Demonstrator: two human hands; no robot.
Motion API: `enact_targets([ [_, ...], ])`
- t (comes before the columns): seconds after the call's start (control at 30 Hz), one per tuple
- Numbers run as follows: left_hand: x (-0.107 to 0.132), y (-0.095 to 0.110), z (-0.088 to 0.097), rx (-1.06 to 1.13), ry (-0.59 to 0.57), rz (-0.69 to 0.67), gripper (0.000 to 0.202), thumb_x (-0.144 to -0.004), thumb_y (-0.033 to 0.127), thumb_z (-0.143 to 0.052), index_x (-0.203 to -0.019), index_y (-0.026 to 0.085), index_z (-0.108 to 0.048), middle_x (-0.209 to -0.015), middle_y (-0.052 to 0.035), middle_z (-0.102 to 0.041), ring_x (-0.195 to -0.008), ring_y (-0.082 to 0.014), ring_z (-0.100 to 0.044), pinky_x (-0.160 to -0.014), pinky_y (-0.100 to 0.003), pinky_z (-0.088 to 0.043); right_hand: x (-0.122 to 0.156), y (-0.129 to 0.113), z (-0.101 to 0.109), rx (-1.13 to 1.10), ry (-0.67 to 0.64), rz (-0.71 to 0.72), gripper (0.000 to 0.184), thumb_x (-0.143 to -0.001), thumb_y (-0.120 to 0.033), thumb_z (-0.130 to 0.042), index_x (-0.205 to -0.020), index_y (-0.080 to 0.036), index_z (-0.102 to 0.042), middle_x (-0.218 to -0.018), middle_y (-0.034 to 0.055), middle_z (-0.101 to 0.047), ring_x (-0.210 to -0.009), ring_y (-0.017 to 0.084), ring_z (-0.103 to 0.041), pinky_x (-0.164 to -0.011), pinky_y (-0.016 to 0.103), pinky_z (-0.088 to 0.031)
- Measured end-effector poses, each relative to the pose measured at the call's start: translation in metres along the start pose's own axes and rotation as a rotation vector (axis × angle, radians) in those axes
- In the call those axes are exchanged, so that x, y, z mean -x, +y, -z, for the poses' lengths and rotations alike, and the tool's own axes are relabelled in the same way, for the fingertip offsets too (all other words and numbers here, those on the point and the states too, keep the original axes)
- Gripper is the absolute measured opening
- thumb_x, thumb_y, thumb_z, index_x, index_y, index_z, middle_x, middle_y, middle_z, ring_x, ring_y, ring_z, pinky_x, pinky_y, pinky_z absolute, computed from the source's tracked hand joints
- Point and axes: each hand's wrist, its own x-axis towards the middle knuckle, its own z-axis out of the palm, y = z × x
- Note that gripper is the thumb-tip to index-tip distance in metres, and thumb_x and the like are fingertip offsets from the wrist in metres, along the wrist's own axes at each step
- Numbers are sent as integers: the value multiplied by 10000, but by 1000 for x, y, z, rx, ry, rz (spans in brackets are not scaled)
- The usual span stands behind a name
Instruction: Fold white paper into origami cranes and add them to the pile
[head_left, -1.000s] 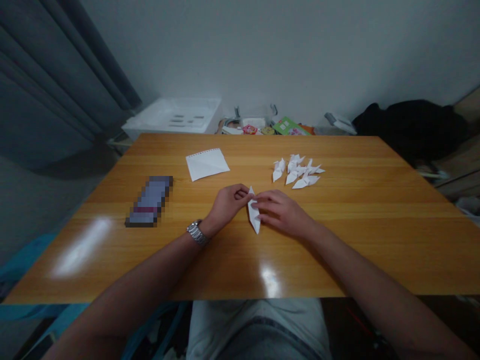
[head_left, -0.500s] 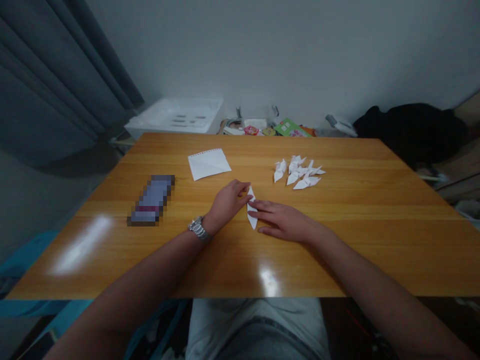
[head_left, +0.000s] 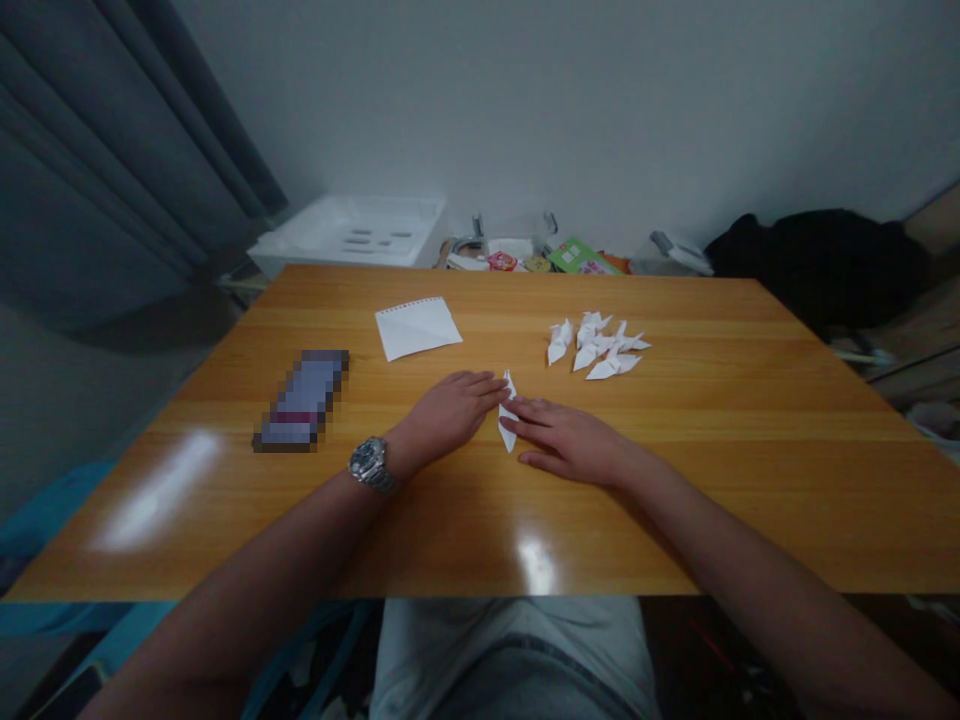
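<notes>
A small folded white paper piece [head_left: 508,425] lies on the wooden table [head_left: 720,470] near its middle. My left hand [head_left: 448,410], with a metal watch on the wrist, lies flat with fingers stretched out, its fingertips on the paper's upper left edge. My right hand [head_left: 571,440] lies flat too, its fingers pressing the paper's right side. Neither hand grips anything.
Several finished white paper cranes [head_left: 598,346] sit in a cluster behind my right hand. A blank notepad sheet [head_left: 418,327] lies at the back left, a blurred dark flat object [head_left: 303,399] further left. A white bin [head_left: 352,232], clutter and a dark bag [head_left: 825,250] stand beyond the far edge.
Both hands flattened from a pinching hold onto the paper. My left hand rolled palm down and slid slightly toward me; the paper now lies lower under the fingers.
</notes>
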Motion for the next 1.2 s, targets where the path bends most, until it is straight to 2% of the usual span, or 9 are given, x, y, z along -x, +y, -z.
enact_targets([
  [0.2,1,0,2,-7,-46,32,472,-1009,144,-426,-1461,224,-534,-1538,-66,-513,-1412,-215,-480,-1198,-423,-314,2,1,0,-18,6,35,554,-1026,-409,-536,-1520,-168,-471,-1593,169,-414,-1499,272,-370,-1224,493,-340],
  [0.3,3,0,0,-6,-57,23,492,-1005,132,-408,-1472,241,-518,-1552,-51,-497,-1436,-223,-449,-1211,-441,-269,5,1,3,-43,-20,77,560,-1008,-406,-576,-1525,-220,-469,-1630,138,-353,-1525,274,-311,-1229,506,-323],
  [0.47,5,0,-4,-7,-72,14,520,-989,136,-442,-1493,256,-487,-1575,-48,-464,-1463,-240,-412,-1220,-459,-220,9,-1,6,-90,-39,57,569,-995,-378,-609,-1533,-270,-457,-1653,108,-302,-1535,282,-281,-1235,528,-298],
  [0.67,3,2,-4,9,-51,18,500,-982,161,-466,-1473,241,-511,-1551,-60,-499,-1405,-259,-467,-1198,-476,-268,9,1,4,-89,-48,47,551,-1014,-374,-574,-1539,-263,-447,-1649,111,-310,-1531,283,-292,-1234,535,-294],
  [0.77,1,1,-3,51,-19,23,433,-1011,222,-464,-1436,225,-550,-1505,-69,-548,-1369,-253,-500,-1193,-469,-292,7,2,4,-87,-37,55,538,-1025,-366,-551,-1538,-239,-450,-1623,123,-375,-1523,275,-318,-1231,528,-307],
  [0.93,1,0,-3,130,30,6,423,-1034,377,-484,-1415,212,-568,-1447,-103,-586,-1335,-261,-527,-1178,-457,-334,4,6,3,-175,97,38,452,-1029,-287,-531,-1478,-246,-530,-1529,119,-528,-1428,241,-484,-1179,480,-417],
  [1.07,2,-1,-5,182,36,-16,469,-1000,379,-557,-1442,223,-533,-1460,-114,-566,-1358,-269,-507,-1182,-457,-340,3,12,-1,-189,243,-34,343,-1030,-209,-498,-1335,-241,-650,-1420,116,-628,-1307,221,-599,-1092,429,-515],
  [1.2,2,1,-7,244,51,-4,453,-986,363,-577,-1412,216,-532,-1393,-120,-607,-1301,-268,-551,-1157,-451,-376,2,17,-4,-177,312,-82,308,-1012,-197,-531,-1278,-252,-676,-1316,100,-692,-1218,228,-652,-1044,438,-550],
])
